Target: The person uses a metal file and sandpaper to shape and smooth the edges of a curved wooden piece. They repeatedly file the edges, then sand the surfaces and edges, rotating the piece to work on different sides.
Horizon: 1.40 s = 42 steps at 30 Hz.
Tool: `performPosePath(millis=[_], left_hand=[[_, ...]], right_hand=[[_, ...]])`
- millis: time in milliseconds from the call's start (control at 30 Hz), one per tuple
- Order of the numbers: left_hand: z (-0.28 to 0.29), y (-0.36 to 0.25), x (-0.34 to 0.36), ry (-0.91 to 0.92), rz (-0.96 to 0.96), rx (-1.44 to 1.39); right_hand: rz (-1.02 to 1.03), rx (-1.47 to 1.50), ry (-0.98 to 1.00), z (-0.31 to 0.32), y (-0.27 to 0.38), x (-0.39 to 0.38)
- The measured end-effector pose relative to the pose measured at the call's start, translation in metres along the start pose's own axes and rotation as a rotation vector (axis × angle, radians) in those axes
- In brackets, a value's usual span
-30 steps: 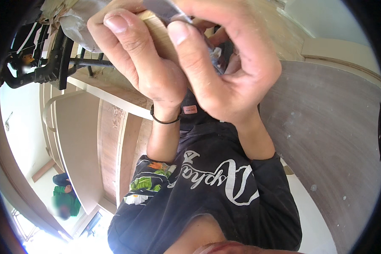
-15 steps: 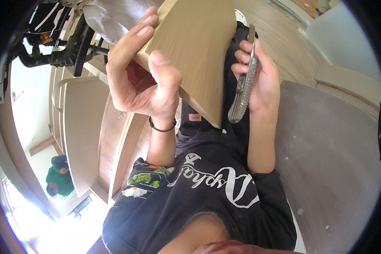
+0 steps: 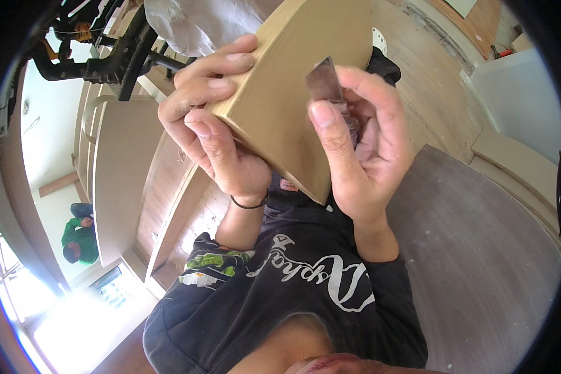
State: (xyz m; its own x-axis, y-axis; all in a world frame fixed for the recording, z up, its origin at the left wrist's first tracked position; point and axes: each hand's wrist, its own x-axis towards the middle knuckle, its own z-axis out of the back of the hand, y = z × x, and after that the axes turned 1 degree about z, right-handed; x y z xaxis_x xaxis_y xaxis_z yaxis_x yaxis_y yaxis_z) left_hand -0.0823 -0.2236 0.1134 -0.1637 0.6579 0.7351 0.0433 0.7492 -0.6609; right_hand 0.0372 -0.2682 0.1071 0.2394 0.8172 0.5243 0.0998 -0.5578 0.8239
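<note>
My left hand (image 3: 215,118) grips a pale wooden board (image 3: 287,75) by its left edge, with the thumb near the corner and the fingers along the side. The board stands tilted in front of my body, and its upper end runs out of view. In my right hand (image 3: 371,149) is a utility knife (image 3: 326,81), held in front of the board's right part. Its broad metal blade points up, and my thumb presses beside it. My fingers hide most of the handle. Whether the blade touches the board I cannot tell.
At the right leans a large grey-brown panel (image 3: 474,268). Curved pale panels (image 3: 121,174) stand at the left, below a black metal frame (image 3: 100,68). A white sheet (image 3: 199,25) lies behind my left hand. Farther off at the left is a person in green (image 3: 81,240).
My right hand has moved left and turned, bringing the knife from beside the board to in front of it. The blade shows broadside now. My left hand keeps its hold, with its thumb shifted lower.
</note>
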Motion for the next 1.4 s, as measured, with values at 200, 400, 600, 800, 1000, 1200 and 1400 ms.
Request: performPosePath(millis=[200,400,600,800,1000,1200,1400], left_hand=[[-0.008,-0.005,-0.004,0.033,-0.029,0.015],[-0.013,-0.009,-0.005,0.044,0.050,-0.065],[-0.030,-0.013,-0.018,0.075,0.118,-0.221],[-0.034,-0.012,-0.020,0.184,0.090,-0.357],[-0.042,-0.012,-0.024,0.170,0.114,-0.453],[-0.044,-0.020,-0.036,0.138,0.046,-0.077],[-0.046,-0.021,-0.040,0.083,-0.004,-0.055]], right_hand=[[0.282,-0.187,-0.049,-0.007,0.000,0.014],[0.265,-0.292,-0.109,-0.013,0.009,0.011],[0.277,-0.409,-0.158,0.000,0.019,0.005],[0.244,-0.544,-0.170,0.002,0.047,0.000],[0.191,-0.604,-0.088,0.016,0.055,-0.003],[0.195,-0.460,-0.094,0.053,0.067,0.025],[0.216,-0.722,0.178,0.083,0.081,0.071]])
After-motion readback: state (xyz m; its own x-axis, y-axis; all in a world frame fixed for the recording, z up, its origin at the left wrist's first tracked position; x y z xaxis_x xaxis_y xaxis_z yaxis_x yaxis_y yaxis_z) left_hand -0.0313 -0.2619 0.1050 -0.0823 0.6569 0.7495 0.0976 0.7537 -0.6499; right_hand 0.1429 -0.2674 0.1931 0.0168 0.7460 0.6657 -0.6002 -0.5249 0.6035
